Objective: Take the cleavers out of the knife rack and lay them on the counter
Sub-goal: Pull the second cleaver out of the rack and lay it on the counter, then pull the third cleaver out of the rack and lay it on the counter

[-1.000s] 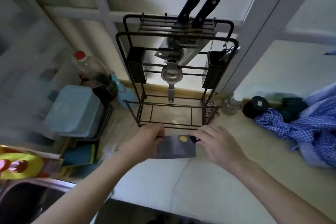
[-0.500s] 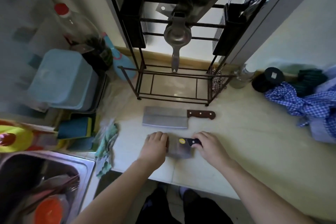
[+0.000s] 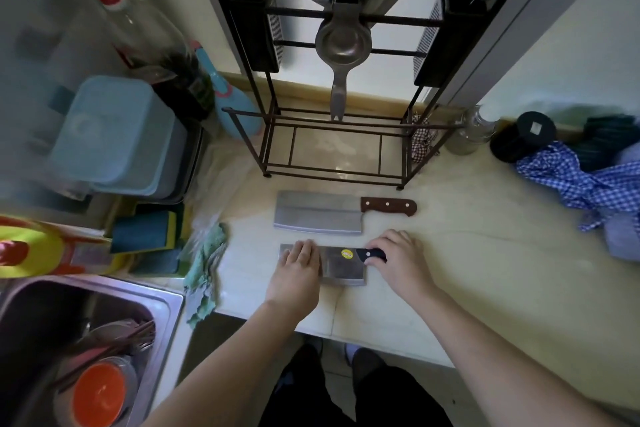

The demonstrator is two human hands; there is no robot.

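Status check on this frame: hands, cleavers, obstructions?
Left hand flat on black-handled cleaver blade; right hand gripping its handle. Wood-handled cleaver lies on counter. Nothing obstructing.

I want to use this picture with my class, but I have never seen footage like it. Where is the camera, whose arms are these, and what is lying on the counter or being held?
There is no machine here. The camera is worn on a person's head and looks down, so the two bare arms coming up from the bottom are that person's own. The wide lens bends the edges of the picture.

On the pale counter lie two cleavers, side by side, in front of a black wire knife rack. The far cleaver has a brown wooden handle and nobody touches it. On the near cleaver, which has a yellow sticker, the left hand lies flat on the blade, and the right hand is at its black handle.

A metal squeezer hangs on the rack. A sink with dishes is at lower left, and a blue checked cloth lies at right.
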